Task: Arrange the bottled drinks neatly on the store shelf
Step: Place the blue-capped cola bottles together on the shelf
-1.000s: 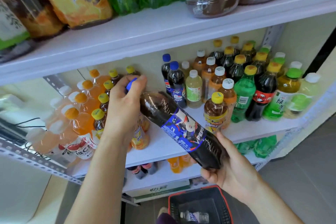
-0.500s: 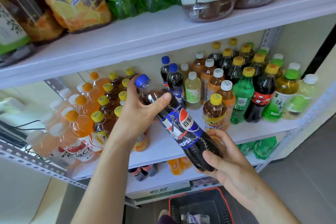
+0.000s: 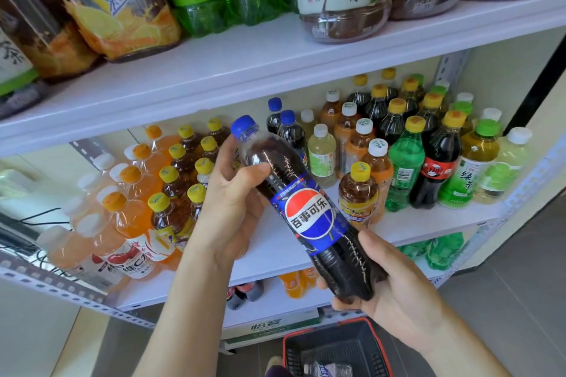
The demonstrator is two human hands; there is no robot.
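Both hands gripping the blue-capped dark plastic cola bottle (image 3: 309, 211) mid-frame: left hand (image 3: 232, 202) at its shoulder, right hand (image 3: 395, 291) cupping its base. I'd be standing it upright, label forward, behind those two blue-capped colas (image 3: 289, 128).

A black shopping basket (image 3: 352, 343) with a red rim stands on the grey tiled floor (image 3: 505, 300) at the bottom. Just beyond it is a white and green cardboard box (image 3: 269, 327). At the left edge hang thin black cables (image 3: 46, 213).

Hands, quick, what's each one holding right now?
Left hand: gripping the cola bottle near its neck.
Right hand: gripping the same bottle's base.
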